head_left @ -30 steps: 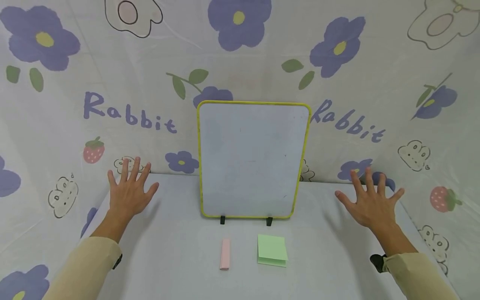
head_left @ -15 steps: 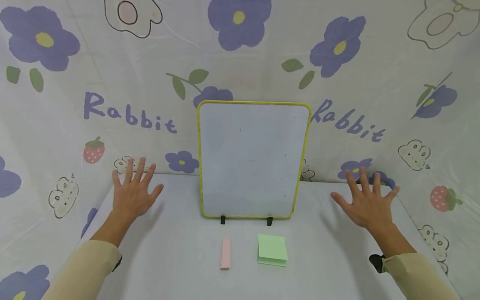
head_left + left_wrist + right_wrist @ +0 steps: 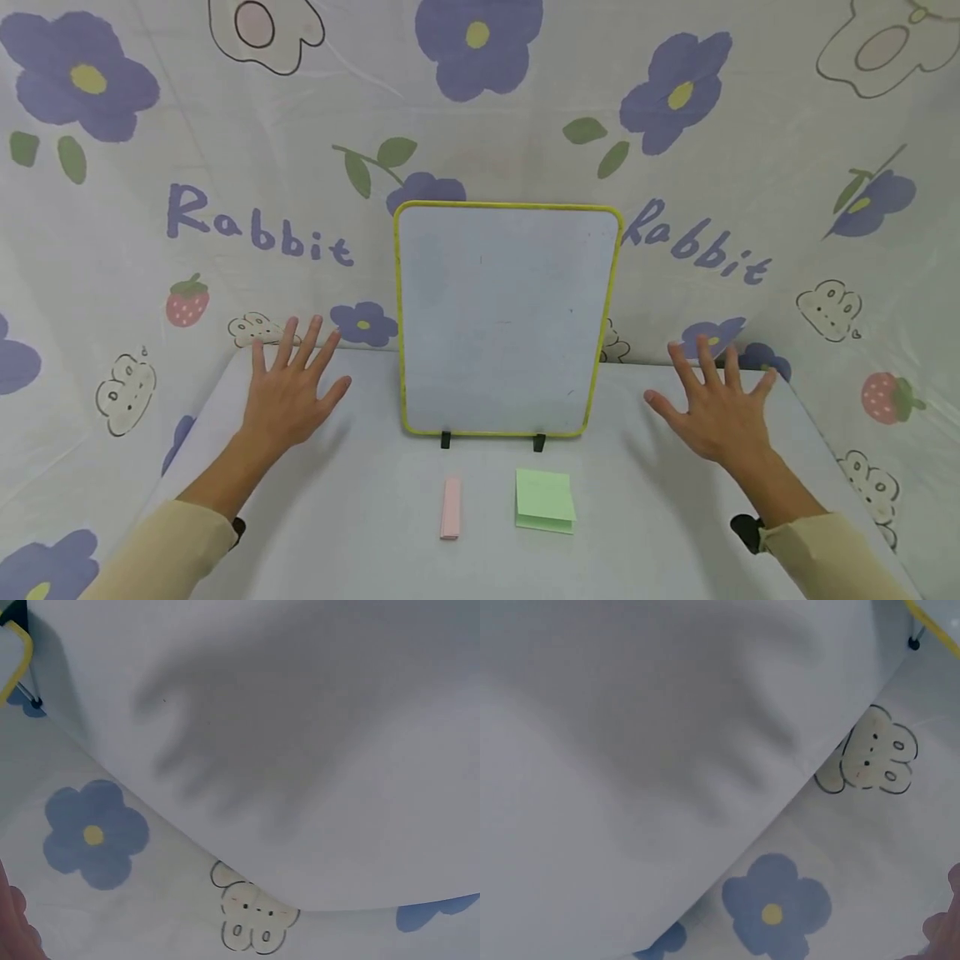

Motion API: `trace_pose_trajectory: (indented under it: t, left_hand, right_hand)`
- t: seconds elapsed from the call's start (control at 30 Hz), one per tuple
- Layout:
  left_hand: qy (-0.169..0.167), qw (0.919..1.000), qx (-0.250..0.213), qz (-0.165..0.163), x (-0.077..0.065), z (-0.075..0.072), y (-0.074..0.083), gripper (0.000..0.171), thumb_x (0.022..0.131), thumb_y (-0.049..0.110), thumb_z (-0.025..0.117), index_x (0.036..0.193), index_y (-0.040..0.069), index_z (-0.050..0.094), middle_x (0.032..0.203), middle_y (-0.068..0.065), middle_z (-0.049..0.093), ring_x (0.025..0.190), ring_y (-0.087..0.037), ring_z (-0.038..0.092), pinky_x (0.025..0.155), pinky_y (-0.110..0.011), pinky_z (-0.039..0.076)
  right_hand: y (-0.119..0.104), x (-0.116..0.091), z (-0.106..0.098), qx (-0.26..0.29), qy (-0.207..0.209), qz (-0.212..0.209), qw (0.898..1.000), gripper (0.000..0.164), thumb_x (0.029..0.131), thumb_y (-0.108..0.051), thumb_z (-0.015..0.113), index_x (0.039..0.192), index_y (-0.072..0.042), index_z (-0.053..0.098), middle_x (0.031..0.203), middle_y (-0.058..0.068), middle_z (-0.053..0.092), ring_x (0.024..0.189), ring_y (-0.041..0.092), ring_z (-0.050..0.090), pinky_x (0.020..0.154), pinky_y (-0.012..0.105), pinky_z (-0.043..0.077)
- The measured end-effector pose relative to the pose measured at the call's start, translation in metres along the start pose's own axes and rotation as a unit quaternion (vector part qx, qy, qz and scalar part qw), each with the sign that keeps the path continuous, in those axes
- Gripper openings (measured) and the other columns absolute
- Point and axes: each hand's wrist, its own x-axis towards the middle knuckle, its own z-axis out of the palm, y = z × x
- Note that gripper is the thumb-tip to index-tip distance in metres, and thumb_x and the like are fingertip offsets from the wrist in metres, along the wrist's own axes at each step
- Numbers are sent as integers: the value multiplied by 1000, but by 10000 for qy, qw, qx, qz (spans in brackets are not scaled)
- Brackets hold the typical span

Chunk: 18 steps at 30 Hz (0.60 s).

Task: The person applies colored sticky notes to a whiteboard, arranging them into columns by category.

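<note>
My left hand (image 3: 287,400) is held above the left side of the white table, its fingers spread and straight, holding nothing. Over the right side hovers my right hand (image 3: 720,412), also with fingers spread and nothing in it. Between them stands a whiteboard (image 3: 506,321) with a yellow rim. In front of it lie a narrow pink strip-shaped piece (image 3: 450,508), of a kind I cannot tell, and a pad of light green sticky notes (image 3: 543,500). Only a bit of the left hand (image 3: 13,922) shows in its wrist view, and likewise the right hand (image 3: 945,926) in its own.
Black feet (image 3: 446,440) hold the whiteboard up on the table (image 3: 360,533). Behind it hangs a white cloth (image 3: 517,158) printed with purple flowers, rabbits and lettering. Blurred hand shadows fall on the tabletop in both wrist views.
Both hands have drifted inward, the left one to the right and the right one to the left. Whiteboard, pink piece and green sticky notes stay where they were.
</note>
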Motion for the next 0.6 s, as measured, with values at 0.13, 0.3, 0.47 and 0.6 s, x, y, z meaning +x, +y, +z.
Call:
trace_pose_trajectory:
  t: [0.13,0.3,0.47,0.6]
  left_hand:
    - [367,9988,-84,304,-2,-4,11,70,95,50,51,154,16,38,165,-10,20,151,-36,11,112,-71,4]
    - [675,9952,-123,699,-6,-7,23,69,95,51,48,154,16,39,164,-9,23,151,-33,14,114,-68,5]
    - [691,9920,-206,1039,-9,-9,40,68,97,54,42,154,17,39,163,-9,25,152,-32,13,114,-68,7]
    - [569,9897,-351,1262,-13,-8,56,67,98,53,44,155,19,38,165,-7,22,152,-31,11,113,-69,9]
  right_hand:
    - [-10,-4,-3,69,68,-120,9999,88,93,-72,38,161,-22,15,165,21,4,146,53,-2,100,76,-18]
    - [-22,-9,-5,160,162,-338,9992,86,93,-70,40,161,-23,16,166,17,5,147,51,2,101,77,-15]
    - [-36,-14,-8,202,241,-575,9978,85,93,-68,44,161,-23,19,166,15,9,149,48,5,104,77,-10]
    - [-49,-18,-10,194,229,-733,9969,85,93,-68,46,160,-22,22,166,14,10,149,47,8,107,76,-6]
